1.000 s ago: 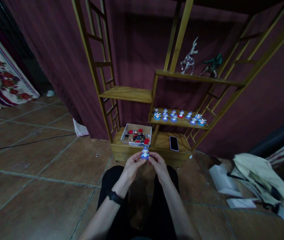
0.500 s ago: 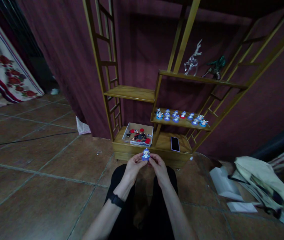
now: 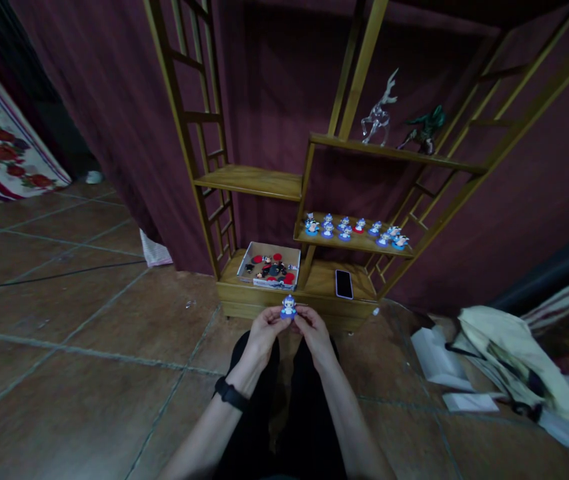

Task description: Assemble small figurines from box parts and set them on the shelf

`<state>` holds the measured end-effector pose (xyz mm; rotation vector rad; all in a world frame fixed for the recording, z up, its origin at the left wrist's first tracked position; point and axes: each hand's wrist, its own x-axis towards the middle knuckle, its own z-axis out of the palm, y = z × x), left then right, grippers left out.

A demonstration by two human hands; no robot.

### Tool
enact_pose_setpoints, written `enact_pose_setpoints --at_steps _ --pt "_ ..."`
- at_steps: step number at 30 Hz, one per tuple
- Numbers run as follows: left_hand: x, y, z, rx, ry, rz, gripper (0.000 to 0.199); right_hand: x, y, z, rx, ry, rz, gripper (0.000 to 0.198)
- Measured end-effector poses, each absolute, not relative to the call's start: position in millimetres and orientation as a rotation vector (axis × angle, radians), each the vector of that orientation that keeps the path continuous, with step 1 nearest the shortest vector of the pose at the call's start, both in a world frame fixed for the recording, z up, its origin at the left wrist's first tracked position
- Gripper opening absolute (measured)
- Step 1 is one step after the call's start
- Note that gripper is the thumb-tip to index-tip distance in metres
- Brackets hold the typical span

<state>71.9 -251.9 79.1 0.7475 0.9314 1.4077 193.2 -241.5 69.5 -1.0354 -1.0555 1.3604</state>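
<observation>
Reckoned from the hands, tiled floor [image 3: 89, 393] spreads widest toward 8 o'clock, while a crumpled pale bag [image 3: 509, 353] crowds the 3 o'clock side, its contents hard to make out; one wooden shelf unit [image 3: 244, 308] fills 12 o'clock, its top cut off by the frame, its low front edge just beyond the fingers; at 11 o'clock one shallow box [image 3: 289, 285] sits on the bottom board, its red and black pieces too jumbled to count; two hands, left [image 3: 266, 329] and right [image 3: 315, 331], meet at the centre; one phone [image 3: 344, 285] lies flat at 2 o'clock; about eleven small figures [image 3: 359, 227] stand at 1 o'clock on a shelf, some overlapping; one purple-hatted figurine [image 3: 288, 307] is upright between the hands, both sets of fingertips closed around its base, which they partly hide
</observation>
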Motion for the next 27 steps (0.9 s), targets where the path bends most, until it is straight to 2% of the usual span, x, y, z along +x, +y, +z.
enact_pose_setpoints --at_steps 5,15,27 --pt "76 -248 76 0.760 0.925 1.360 0.031 200 -240 64 -1.068 -0.982 1.361 0.037" --pt "81 -237 62 0.900 1.062 1.402 0.033 199 -240 64 -0.957 -0.816 1.515 0.040" --pt "80 -235 56 0.936 1.150 1.510 0.035 190 -228 50 -0.787 -0.573 1.664 0.035"
